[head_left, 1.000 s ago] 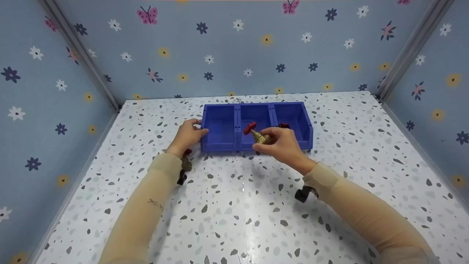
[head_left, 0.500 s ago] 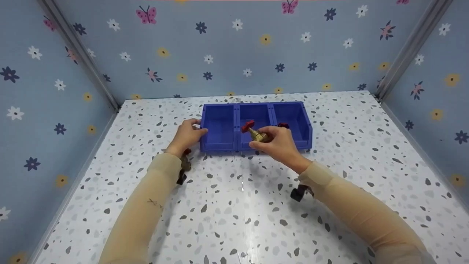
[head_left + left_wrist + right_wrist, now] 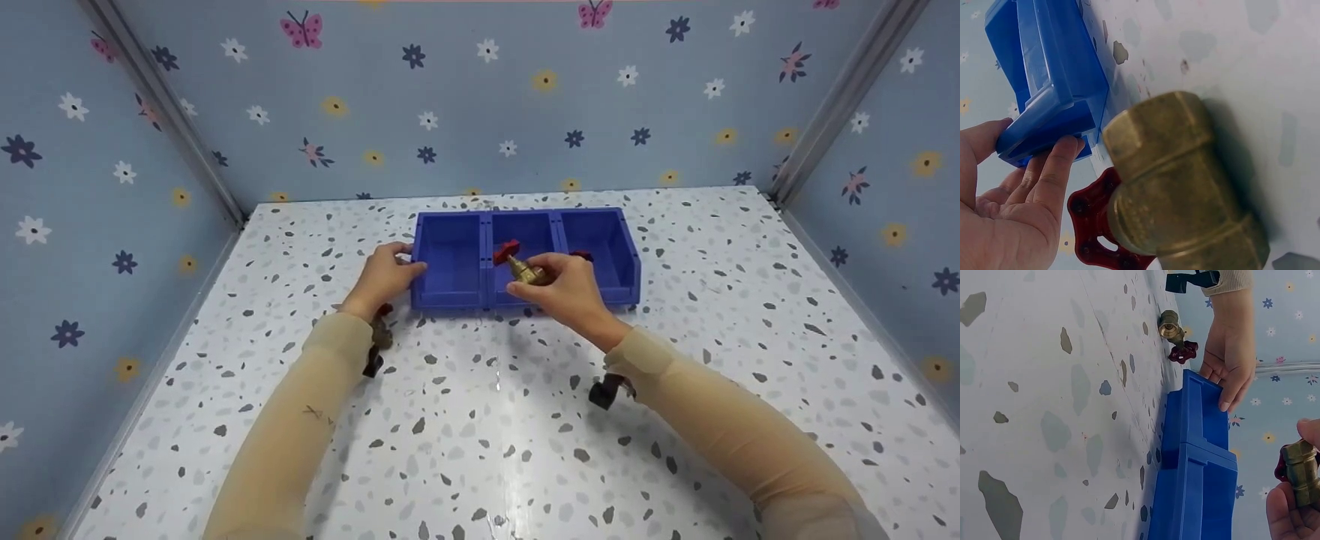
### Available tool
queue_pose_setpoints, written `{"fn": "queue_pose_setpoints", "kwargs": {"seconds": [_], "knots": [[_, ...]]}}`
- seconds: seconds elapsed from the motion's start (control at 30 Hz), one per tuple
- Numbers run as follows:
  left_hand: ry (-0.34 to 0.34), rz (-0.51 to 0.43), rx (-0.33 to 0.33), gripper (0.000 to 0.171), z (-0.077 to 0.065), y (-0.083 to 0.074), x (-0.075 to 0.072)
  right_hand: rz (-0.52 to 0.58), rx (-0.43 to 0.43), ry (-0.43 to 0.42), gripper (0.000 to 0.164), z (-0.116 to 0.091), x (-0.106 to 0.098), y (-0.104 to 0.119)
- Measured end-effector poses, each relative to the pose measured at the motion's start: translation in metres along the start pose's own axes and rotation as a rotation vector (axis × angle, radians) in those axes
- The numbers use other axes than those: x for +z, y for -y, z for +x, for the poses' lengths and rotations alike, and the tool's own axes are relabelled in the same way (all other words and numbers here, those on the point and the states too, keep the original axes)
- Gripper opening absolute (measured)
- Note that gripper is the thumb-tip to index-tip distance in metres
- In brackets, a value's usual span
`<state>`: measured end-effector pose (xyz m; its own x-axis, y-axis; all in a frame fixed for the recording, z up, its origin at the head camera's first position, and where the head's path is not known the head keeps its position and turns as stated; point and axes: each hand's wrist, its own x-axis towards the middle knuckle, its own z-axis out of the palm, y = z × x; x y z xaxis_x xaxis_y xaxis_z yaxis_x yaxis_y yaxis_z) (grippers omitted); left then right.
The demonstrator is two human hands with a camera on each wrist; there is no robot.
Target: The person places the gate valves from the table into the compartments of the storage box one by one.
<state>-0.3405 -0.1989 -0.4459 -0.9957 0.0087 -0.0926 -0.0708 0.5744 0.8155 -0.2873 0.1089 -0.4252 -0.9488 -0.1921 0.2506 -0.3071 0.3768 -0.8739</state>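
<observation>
My left hand (image 3: 384, 277) grips the left side wall of a row of three joined blue bins (image 3: 448, 301), thumb over the rim and fingers against the outside in the left wrist view. My right hand (image 3: 574, 291) pinches a brass gate valve (image 3: 528, 271) above the middle bin, its red handwheel tilted up and to the left. A second brass valve (image 3: 1168, 180) with a red handwheel lies on the table by my left wrist, partly hidden by the sleeve in the head view. Inside the right bin shows another red handwheel (image 3: 581, 256), mostly behind my right hand.
The bins stand on a white speckled table (image 3: 465, 420) towards its back edge. Blue flowered panels (image 3: 480, 97) enclose the back and both sides. Each wrist carries a small black camera mount (image 3: 604, 391). The left bin's floor (image 3: 450, 274) shows bare.
My right hand has shifted slightly left with the valve, bringing it further over the middle bin. The left hand stays in place on the bin wall.
</observation>
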Motion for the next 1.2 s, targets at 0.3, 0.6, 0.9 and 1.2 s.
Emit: {"fn": "queue_pose_setpoints", "kwargs": {"seconds": [0.3, 0.6, 0.9, 1.2], "knots": [[0.005, -0.007, 0.028, 0.043, 0.000, 0.000, 0.000, 0.012, 0.010, -0.037, 0.048, 0.005, 0.004, 0.000], [-0.004, 0.008, 0.013, 0.043, 0.000, -0.002, 0.000, 0.053, 0.075, -0.048, 0.046, 0.012, 0.004, 0.005], [-0.001, 0.024, -0.011, 0.045, 0.000, -0.002, -0.001, 0.077, 0.105, -0.101, 0.045, 0.018, 0.009, 0.004], [-0.001, 0.007, 0.001, 0.043, -0.002, -0.002, 0.000, 0.121, 0.146, -0.152, 0.044, 0.019, 0.021, -0.006]]}}
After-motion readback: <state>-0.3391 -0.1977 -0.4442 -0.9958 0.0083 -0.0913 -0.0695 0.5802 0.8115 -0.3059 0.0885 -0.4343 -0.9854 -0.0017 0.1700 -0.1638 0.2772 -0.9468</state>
